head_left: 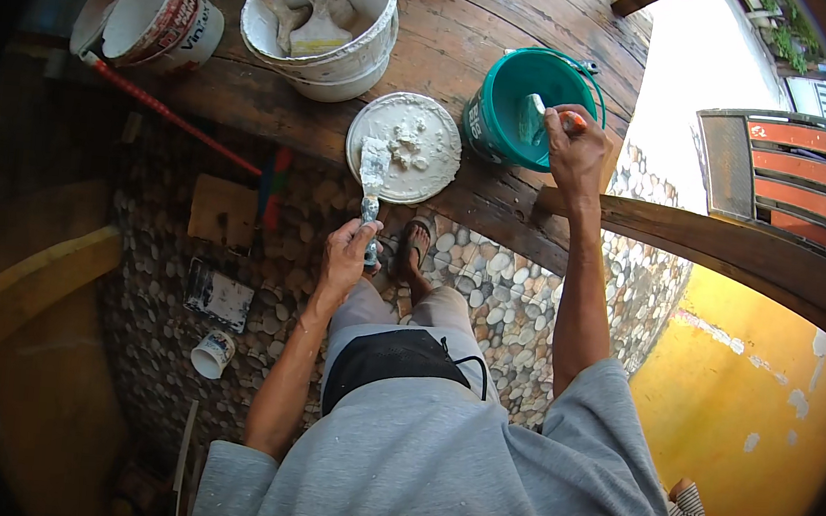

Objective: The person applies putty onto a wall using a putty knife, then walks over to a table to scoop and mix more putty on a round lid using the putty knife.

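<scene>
My left hand (343, 252) is closed round the handle of a putty knife (375, 168) smeared with white paste. Its blade lies over the left part of a round white lid or tub top (354, 145), which is covered in lumpy white putty (411, 142). My right hand (578, 150) grips an orange-handled tool (533, 117) above the teal bucket (496, 133). The tool's flat, pale end is inside the bucket's opening; whether it is a scraper or a brush, I cannot tell. Whatever lies at the bucket's bottom is hard to make out.
A white bucket (350, 78) with several used brushes (323, 24) stands on the wooden table (443, 25). Paint-stained pails (168, 25) and a red pole (161, 103) are at the left. Below lie a stained tray (218, 295) and a small white pot (212, 354) on the pebbled floor.
</scene>
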### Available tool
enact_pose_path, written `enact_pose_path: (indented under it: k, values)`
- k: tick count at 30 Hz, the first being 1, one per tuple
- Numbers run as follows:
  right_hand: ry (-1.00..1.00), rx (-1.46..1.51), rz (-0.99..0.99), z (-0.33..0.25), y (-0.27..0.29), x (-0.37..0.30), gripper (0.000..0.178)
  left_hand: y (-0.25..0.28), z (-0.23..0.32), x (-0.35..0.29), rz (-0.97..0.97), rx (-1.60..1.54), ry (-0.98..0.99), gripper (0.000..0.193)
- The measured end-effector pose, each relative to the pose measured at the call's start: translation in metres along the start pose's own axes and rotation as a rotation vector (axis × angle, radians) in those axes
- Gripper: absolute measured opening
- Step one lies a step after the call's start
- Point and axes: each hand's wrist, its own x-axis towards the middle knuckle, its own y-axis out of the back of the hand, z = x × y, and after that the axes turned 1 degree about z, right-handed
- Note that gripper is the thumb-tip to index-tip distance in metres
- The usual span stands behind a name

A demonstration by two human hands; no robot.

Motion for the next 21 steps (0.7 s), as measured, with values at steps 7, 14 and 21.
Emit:
enact_pose_path:
  k: [7,14,21]
  values:
    - [-0.013,-0.019,-0.083,0.006,-0.008,0.007,0.021,0.005,0.002,0.000,-0.011,-0.003,0.013,0.033]
    - [-0.085,0.584,0.176,-0.026,0.041,-0.034,0.014,0.005,0.007,-0.004,-0.004,-0.030,-0.002,0.035]
    - [-0.009,0.634,0.156,-0.072,0.038,-0.066,0.012,0.006,0.005,-0.002,-0.010,0.015,0.048,0.035]
